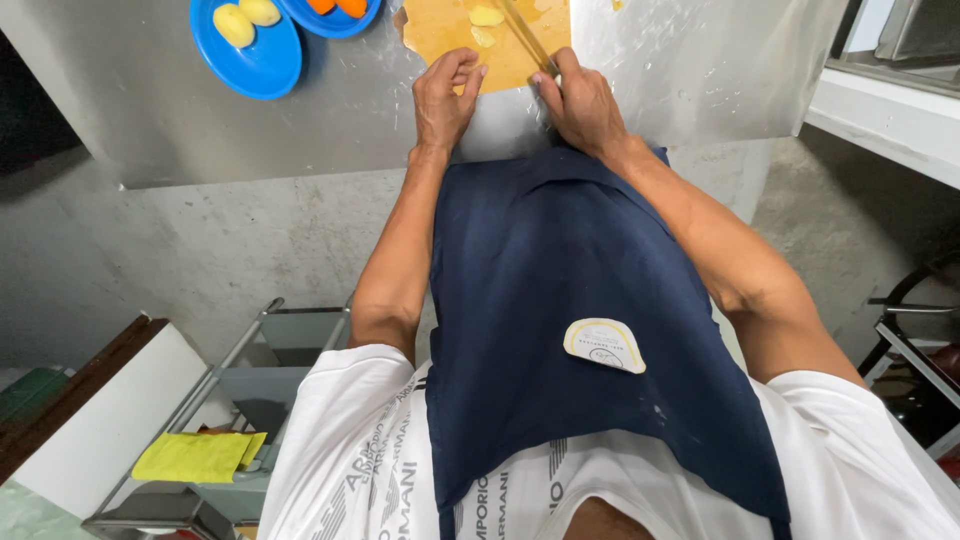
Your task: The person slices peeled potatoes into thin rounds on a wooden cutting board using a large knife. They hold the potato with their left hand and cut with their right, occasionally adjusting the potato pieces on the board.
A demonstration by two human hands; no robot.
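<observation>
steel counter with two blue plates and a wooden cutting board

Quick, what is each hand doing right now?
Left hand: fingers curled, resting on the cutting board, holding nothing that shows.
Right hand: closed around a knife.

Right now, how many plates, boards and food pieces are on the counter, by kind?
Blue plates: 2, one holding the yellow pieces, the other holding the orange
Cutting board: 1
Peeled yellow pieces on a plate: 2
Orange pieces: 2, cut off by the frame edge
Pale slices on the board: 2
Knife: 1
Total: 10
</observation>
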